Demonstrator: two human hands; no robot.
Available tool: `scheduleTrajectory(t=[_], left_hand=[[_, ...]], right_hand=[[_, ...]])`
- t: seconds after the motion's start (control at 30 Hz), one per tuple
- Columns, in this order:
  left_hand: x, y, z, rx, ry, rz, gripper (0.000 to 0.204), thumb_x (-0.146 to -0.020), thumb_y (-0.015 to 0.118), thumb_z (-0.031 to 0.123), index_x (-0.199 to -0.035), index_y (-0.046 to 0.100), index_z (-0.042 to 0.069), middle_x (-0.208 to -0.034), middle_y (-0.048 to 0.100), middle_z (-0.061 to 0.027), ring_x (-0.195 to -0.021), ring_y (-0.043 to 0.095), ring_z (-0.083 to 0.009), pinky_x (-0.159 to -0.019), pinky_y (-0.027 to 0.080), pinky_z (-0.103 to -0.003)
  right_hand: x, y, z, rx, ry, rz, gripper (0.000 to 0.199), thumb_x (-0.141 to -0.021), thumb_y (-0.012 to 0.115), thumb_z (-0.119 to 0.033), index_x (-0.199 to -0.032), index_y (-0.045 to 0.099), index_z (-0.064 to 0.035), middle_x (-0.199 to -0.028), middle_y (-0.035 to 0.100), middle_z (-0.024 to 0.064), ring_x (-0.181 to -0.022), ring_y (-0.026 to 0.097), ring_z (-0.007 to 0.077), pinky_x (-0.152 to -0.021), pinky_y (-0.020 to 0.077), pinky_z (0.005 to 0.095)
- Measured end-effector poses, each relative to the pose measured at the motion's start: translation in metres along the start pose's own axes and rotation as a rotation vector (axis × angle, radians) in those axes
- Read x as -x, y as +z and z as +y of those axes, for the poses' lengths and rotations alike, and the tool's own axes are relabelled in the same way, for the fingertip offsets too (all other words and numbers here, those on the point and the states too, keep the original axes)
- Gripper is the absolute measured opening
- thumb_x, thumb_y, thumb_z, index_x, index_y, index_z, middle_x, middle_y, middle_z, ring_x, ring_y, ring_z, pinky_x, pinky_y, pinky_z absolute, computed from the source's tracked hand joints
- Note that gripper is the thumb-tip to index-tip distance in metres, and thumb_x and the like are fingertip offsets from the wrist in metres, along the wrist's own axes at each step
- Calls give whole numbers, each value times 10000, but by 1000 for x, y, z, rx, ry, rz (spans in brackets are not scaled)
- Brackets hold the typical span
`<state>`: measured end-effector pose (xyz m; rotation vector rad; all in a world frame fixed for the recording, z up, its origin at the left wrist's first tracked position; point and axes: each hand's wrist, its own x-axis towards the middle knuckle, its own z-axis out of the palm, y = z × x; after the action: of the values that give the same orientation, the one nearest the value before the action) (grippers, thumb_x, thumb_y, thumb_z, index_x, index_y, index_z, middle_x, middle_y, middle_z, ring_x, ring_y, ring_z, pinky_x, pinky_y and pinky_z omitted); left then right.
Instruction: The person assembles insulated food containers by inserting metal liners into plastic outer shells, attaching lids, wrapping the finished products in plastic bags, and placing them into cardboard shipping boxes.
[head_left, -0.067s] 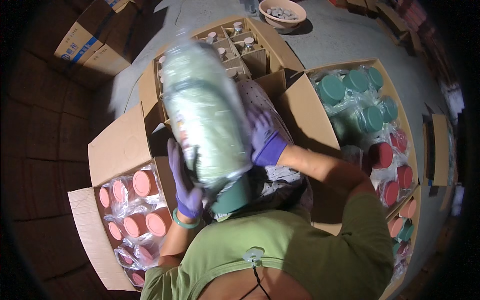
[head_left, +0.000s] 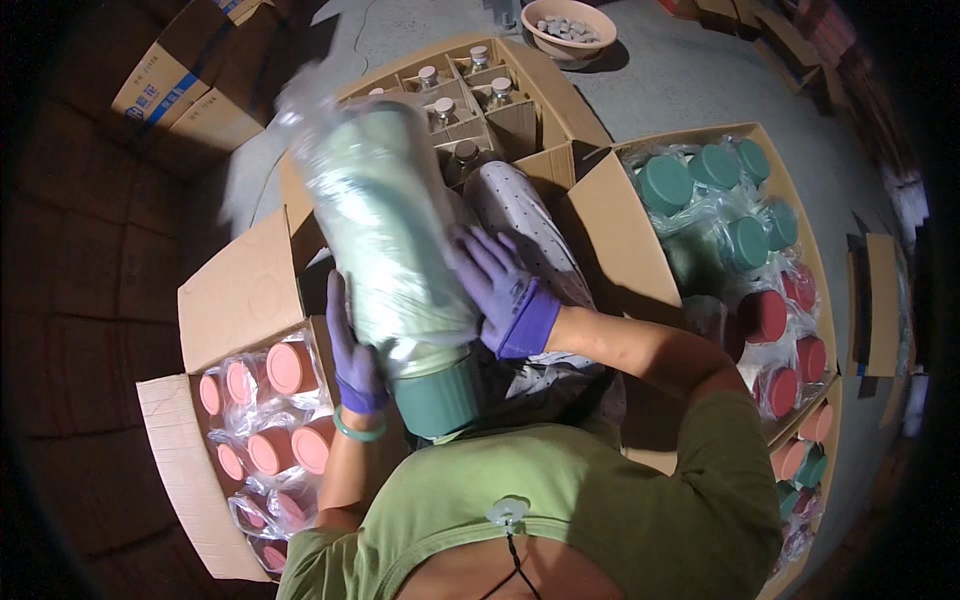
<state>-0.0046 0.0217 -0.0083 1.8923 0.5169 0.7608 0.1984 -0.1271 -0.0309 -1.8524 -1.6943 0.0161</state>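
Here, held up between both palms: a pale green flask in a clear plastic bag, tilted, its dark green cap end lowest.
Left hand: purple-gloved, fingers flat against the flask's left side — pressing, not curled round.
Right hand: purple-gloved, spread open on the opposite side.
Below the left hand: a carton of pink-capped bagged flasks.
Beyond the right hand: a carton of green- and red-capped ones.
Above the flask: a divided box of small bottles.

Open cartons hemming both sides
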Motion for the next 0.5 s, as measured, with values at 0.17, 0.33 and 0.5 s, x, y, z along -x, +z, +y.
scheduleTrajectory(t=[0.17, 0.33, 0.5], left_hand=[[-18, -17, -51, 269, -55, 58, 813, -919, 493, 408, -1547, 189, -8, -1599, 232, -162, -1460, 263, -275, -1191, 228, -409], [-4, -29, -69, 444, -245, 245, 797, -917, 537, 433, -1520, 253, -5, -1568, 286, -167, -1431, 305, -292, -1180, 254, -438], [4, -40, -70, 404, -386, 278, 697, -886, 581, 392, -1423, 352, 10, -1453, 376, -159, -1332, 380, -308, -1112, 307, -455]], right_hand=[[-32, 1, 33, -231, -171, -158, 968, -651, 647, -158, -1513, 244, 18, -1573, 221, 253, -1446, 288, 376, -1169, 255, 512], [-47, 38, 57, 469, -159, 23, 354, -885, 482, -208, -1195, 612, -98, -1216, 591, 93, -1316, 453, 277, -1097, 304, 552], [-80, 32, 61, 73, -389, 295, 394, -530, 680, -300, -874, 608, -124, -902, 590, 78, -930, 599, 272, -915, 451, 486]])
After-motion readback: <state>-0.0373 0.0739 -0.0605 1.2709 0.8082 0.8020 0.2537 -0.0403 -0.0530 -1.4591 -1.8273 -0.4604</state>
